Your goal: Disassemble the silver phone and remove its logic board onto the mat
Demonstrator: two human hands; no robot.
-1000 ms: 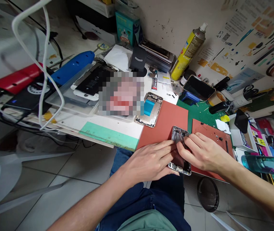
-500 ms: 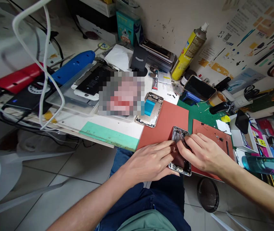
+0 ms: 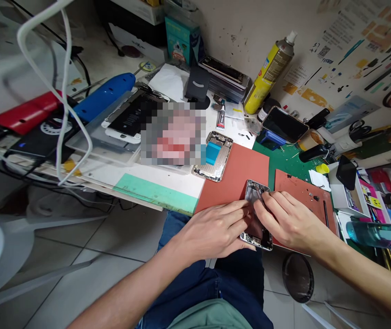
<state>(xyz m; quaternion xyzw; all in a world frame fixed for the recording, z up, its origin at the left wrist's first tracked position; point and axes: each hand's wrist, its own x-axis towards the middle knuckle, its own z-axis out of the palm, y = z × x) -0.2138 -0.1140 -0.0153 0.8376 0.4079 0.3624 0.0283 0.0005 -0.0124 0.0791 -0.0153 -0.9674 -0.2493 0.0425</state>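
An opened phone housing (image 3: pixel 258 230) lies at the front edge of the red-brown mat (image 3: pixel 246 164), its inner parts showing. My left hand (image 3: pixel 216 228) grips its left side, fingers over the edge and thumb near the lower end. Over the housing's right side, my right hand (image 3: pixel 284 217) has its fingers pinched together; what they hold, if anything, is hidden. A second phone housing (image 3: pixel 218 160) with a blue strip rests just beyond, on the left part of the mat.
A red-brown tray (image 3: pixel 305 194) with small parts lies right of the green mat (image 3: pixel 294 160). Behind stand a yellow spray can (image 3: pixel 267 75) and a propped phone (image 3: pixel 284 124). White cables (image 3: pixel 65 91) hang at the left.
My right hand has shifted very slightly over the housing. The red-brown tray has moved slightly to the right. My left hand and the housing look unchanged.
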